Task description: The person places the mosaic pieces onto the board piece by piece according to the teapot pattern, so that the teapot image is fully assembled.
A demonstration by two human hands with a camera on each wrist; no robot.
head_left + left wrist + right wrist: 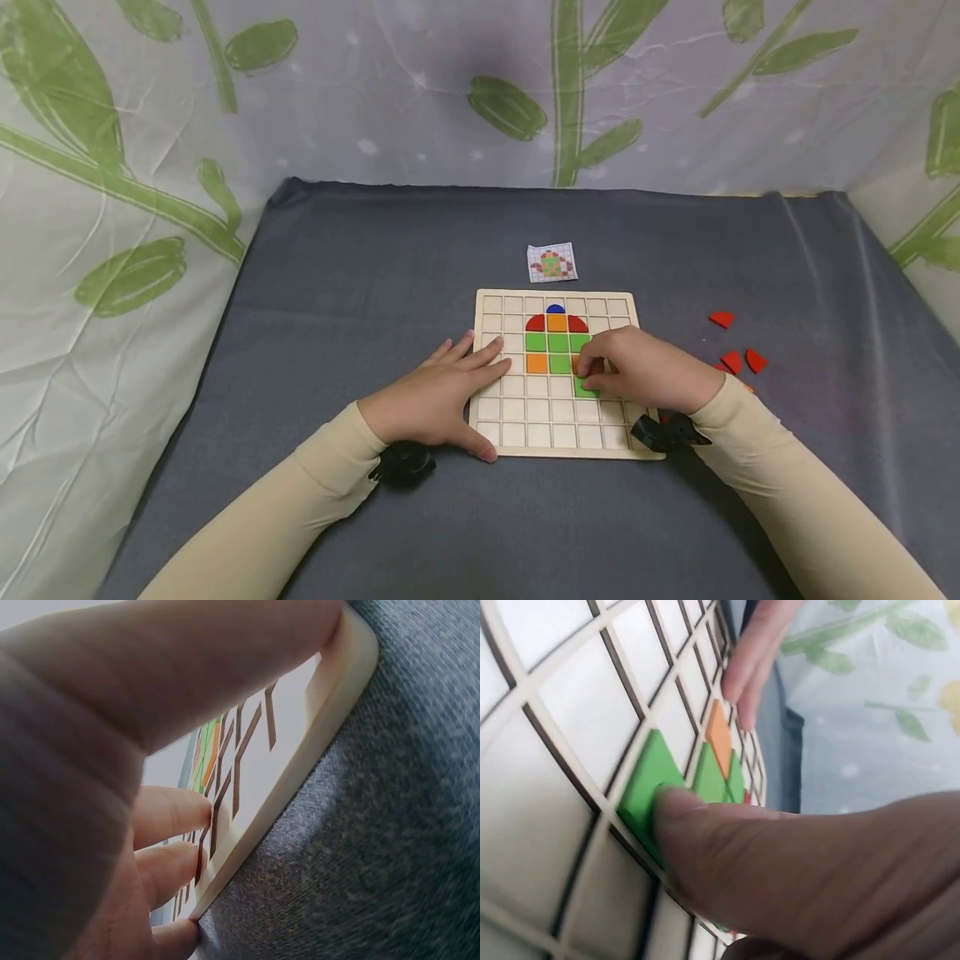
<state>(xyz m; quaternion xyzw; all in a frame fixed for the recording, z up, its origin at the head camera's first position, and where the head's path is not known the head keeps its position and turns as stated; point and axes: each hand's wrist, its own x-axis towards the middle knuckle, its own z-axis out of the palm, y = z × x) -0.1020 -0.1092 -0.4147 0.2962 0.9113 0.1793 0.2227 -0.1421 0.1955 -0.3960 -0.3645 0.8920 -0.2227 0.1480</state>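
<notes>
A pale wooden grid board (562, 453) lies in front of me. My left hand (435, 400) spreads its fingers over the board's left side, its thumb (247, 652) resting at the near corner. Between thumb and fingers, my right hand (648, 371) holds a green square tile (641, 784) at a cell right of the middle. Above it on the board are a blue half-round piece (555, 309), red quarter-round pieces (535, 323), an orange square (557, 322), and a row of green squares (558, 342). Another orange square (536, 363) lies further left. The right fingers partly cover the board.
A small printed card (551, 264) with a coloured picture lies just beyond the board. Several loose red quarter-round pieces (756, 360) are scattered to the right, some partly behind my right wrist. A dark grey cloth (375, 250) covers the table, with leaf-patterned curtains (412, 100) around it.
</notes>
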